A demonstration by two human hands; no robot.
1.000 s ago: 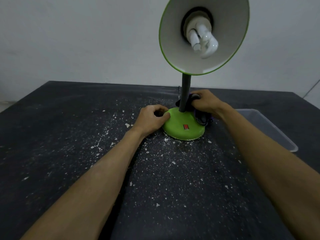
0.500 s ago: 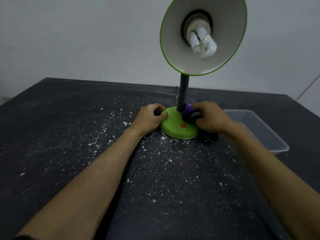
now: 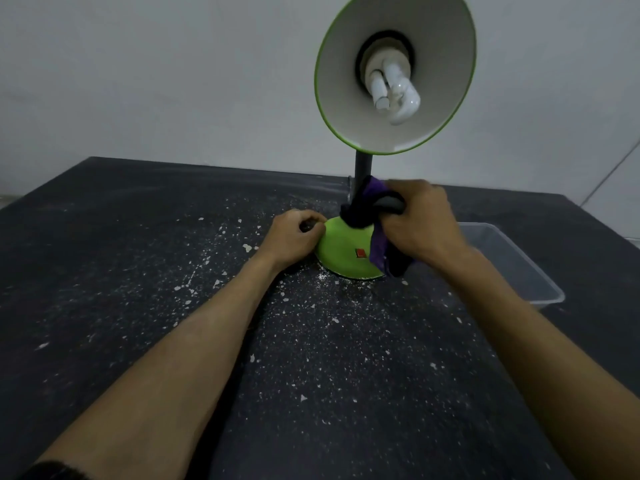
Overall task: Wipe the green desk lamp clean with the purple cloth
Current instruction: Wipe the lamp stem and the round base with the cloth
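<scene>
The green desk lamp stands on the dark table, its round green base (image 3: 341,249) carrying a red switch. Its black stem rises to a green-rimmed shade (image 3: 394,71) with a white bulb facing me. My right hand (image 3: 417,221) grips the purple cloth (image 3: 365,206), which is bunched around the foot of the stem and hangs down over the base's right side. My left hand (image 3: 294,237) rests against the base's left edge, its fingers curled on the rim.
White dust and flakes are scattered over the dark table (image 3: 138,271) in front of the lamp. A clear plastic tub (image 3: 512,261) sits right of the base, behind my right forearm. A pale wall stands behind the table.
My right hand has lifted the cloth from the top of the base up onto the lower stem. My left hand has stayed at the base's left edge.
</scene>
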